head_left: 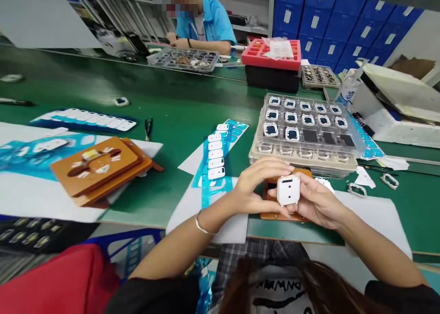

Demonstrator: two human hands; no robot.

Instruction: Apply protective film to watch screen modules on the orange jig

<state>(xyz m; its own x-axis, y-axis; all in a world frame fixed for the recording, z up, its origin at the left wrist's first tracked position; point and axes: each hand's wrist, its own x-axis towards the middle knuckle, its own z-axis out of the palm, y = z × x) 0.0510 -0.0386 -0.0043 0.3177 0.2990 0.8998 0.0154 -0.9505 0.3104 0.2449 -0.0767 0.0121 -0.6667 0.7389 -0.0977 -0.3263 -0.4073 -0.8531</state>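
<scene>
A small white rounded-square casing [288, 190], with a dark slot and two dark dots on its face, is held up between my hands. My right hand [318, 201] pinches it from the right side and below. My left hand [256, 185] curves around the other side, its thumb at the lower edge and its fingers above the top. Behind the casing, an orange-brown fixture [266, 215] lies on the bench, partly hidden by my hands. To the left, a blue film strip [202, 167] carries several white rounded stickers [216, 153].
Stacked clear trays [257, 140] with white-framed parts stand beyond my hands. Another orange-brown fixture [103, 167] sits left on white paper. Loose white frames [357, 190] and black tweezers [148, 128] lie on the green bench [165, 103]. Across it sits a person in a blue shirt [218, 20].
</scene>
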